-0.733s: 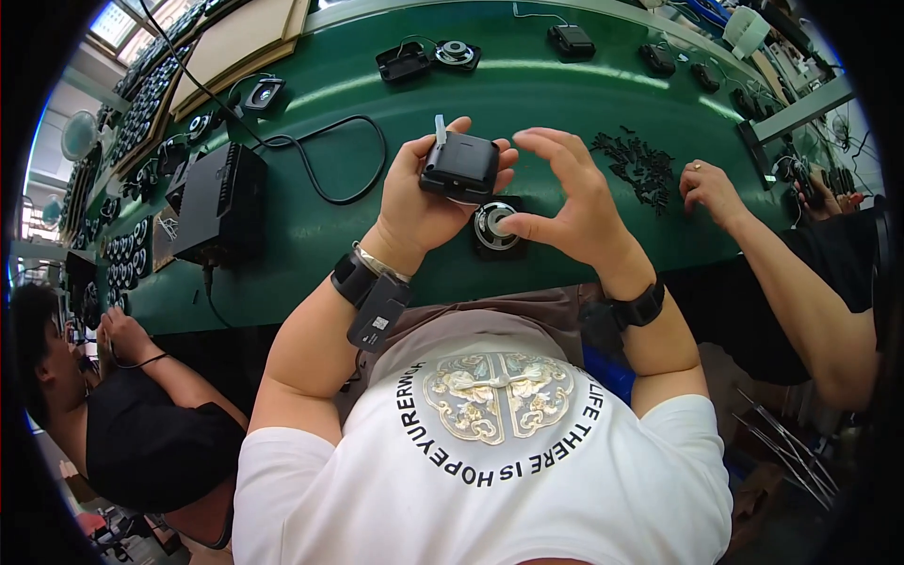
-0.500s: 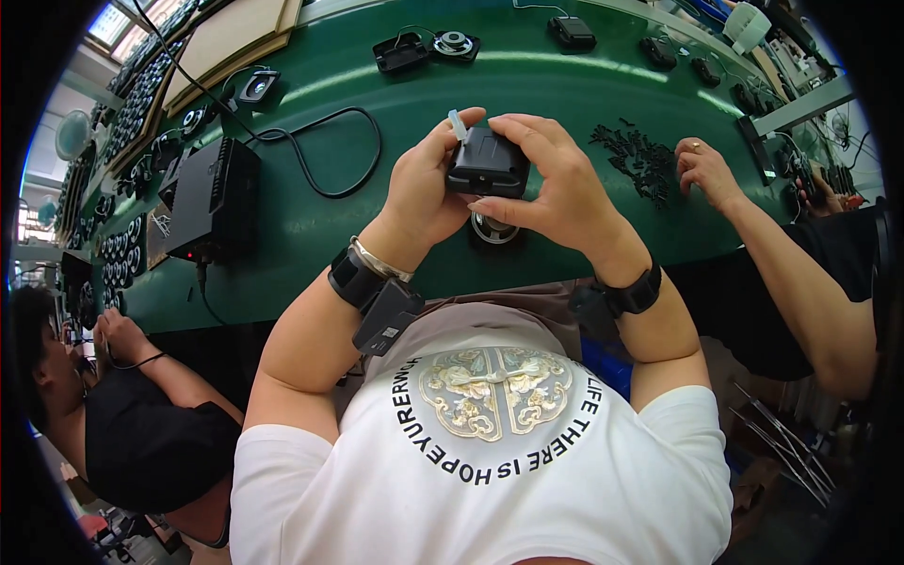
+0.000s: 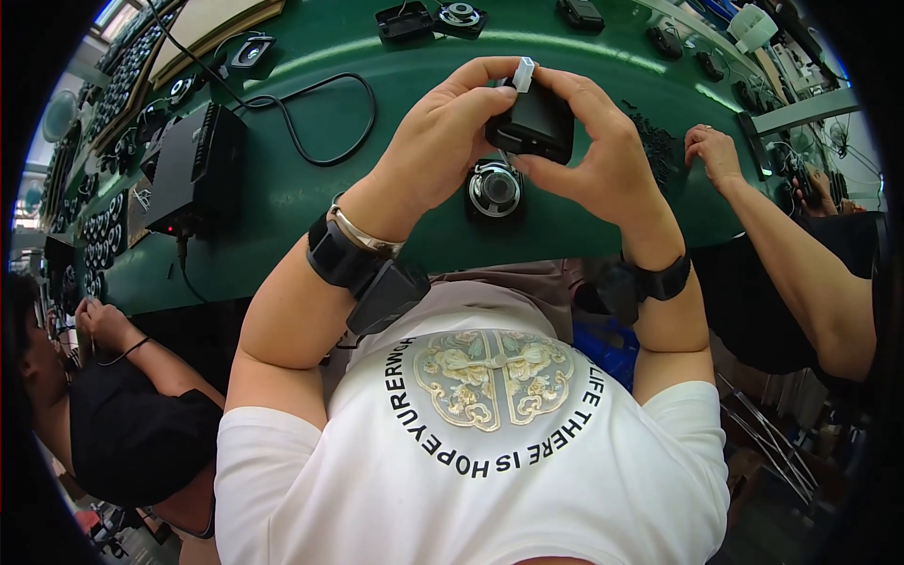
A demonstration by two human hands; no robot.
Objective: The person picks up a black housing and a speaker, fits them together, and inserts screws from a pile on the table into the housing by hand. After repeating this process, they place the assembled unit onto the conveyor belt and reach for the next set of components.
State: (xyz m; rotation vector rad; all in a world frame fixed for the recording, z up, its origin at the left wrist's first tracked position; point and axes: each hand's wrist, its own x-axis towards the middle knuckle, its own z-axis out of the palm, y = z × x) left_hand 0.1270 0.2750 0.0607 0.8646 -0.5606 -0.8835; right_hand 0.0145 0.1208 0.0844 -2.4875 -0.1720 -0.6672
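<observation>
Both hands hold a small black plastic speaker housing (image 3: pixel 535 121) up over the bench. My left hand (image 3: pixel 428 141) grips its left side, thumb near a white connector plug (image 3: pixel 524 74) at the upper edge. My right hand (image 3: pixel 598 127) is wrapped round the right side, its thumb under the lower corner. A thin light-coloured piece shows below the housing, between the thumbs; I cannot make out what it is. Just beneath the hands, a round silver-and-black speaker (image 3: pixel 494 191) lies face up on the green bench top (image 3: pixel 301 221).
A black power box (image 3: pixel 193 169) with a looped cable (image 3: pixel 367 122) sits left. Small black parts (image 3: pixel 650 141) are piled right, near a co-worker's hand (image 3: pixel 711 153). An opened speaker (image 3: pixel 460 17) and housing (image 3: pixel 405 21) lie at the back. Another person (image 3: pixel 132 405) sits left.
My hands and the housing have moved up and to the right, and the housing is tilted more. The speaker on the bench below now shows more fully.
</observation>
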